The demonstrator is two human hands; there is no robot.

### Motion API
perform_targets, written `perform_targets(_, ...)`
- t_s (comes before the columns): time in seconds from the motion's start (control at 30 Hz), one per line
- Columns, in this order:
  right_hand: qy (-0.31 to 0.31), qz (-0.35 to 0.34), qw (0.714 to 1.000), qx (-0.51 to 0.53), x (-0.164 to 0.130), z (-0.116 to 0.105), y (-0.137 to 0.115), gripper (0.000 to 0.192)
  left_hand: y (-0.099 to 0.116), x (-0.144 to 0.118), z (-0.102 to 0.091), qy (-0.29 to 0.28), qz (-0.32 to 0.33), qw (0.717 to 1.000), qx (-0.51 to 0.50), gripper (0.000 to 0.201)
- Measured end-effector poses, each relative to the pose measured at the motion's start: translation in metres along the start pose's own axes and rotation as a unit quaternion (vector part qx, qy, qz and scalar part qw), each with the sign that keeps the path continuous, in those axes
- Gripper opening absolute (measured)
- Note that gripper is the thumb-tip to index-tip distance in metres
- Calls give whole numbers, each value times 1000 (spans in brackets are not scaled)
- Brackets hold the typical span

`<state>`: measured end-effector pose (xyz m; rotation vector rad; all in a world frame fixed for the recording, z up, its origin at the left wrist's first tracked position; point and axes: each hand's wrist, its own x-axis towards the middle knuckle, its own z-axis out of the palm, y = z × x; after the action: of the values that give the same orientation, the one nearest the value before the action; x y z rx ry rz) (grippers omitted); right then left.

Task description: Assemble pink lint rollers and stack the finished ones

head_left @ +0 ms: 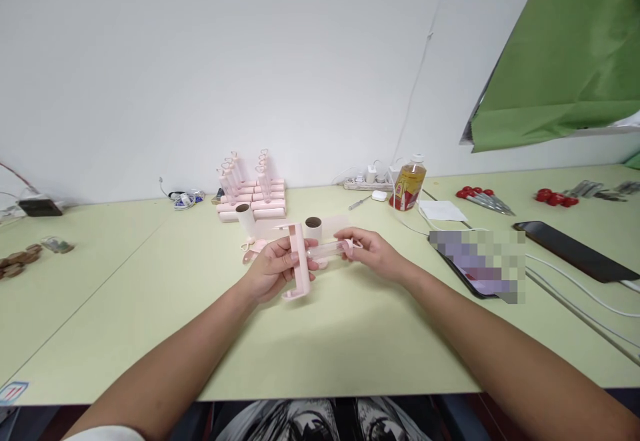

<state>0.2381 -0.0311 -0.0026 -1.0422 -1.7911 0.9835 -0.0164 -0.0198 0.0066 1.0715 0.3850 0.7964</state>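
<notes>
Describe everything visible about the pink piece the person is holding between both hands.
The pink piece looks like pale, matte plastic: a flat bar standing roughly upright, with a curved hook-like foot at its lower end just above the table. A clear tube-like part runs sideways from it. The left hand grips the bar, fingers wrapped around its middle; the right hand pinches the tube's far end. It is held in the air above the pale green table, in front of a stack of similar pink parts.

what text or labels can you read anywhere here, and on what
None can be read.
Red and yellow label on the clear plastic bottle of amber liquid: print too small and blurred.
Phone screen on the pale green table: pixelated.
Sticker at the table's left corner: red marks, unreadable.
</notes>
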Motion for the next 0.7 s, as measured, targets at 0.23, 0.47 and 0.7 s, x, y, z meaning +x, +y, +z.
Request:
perform_targets(0.23, -239, 107, 956, 134, -6, -8, -18, 33, 9, -3, -5, -113, -46, 991, -54, 30)
perform_targets(0.47, -265, 48, 963, 29, -7, 1, -17, 36, 8, -5, -2, -155, -85, 984, -18, 31)
perform_targets(0.7, -207, -28, 970, -123, -11, 11, -15, 27, 9, -5, -6, -147, -71, 986, -17, 29)
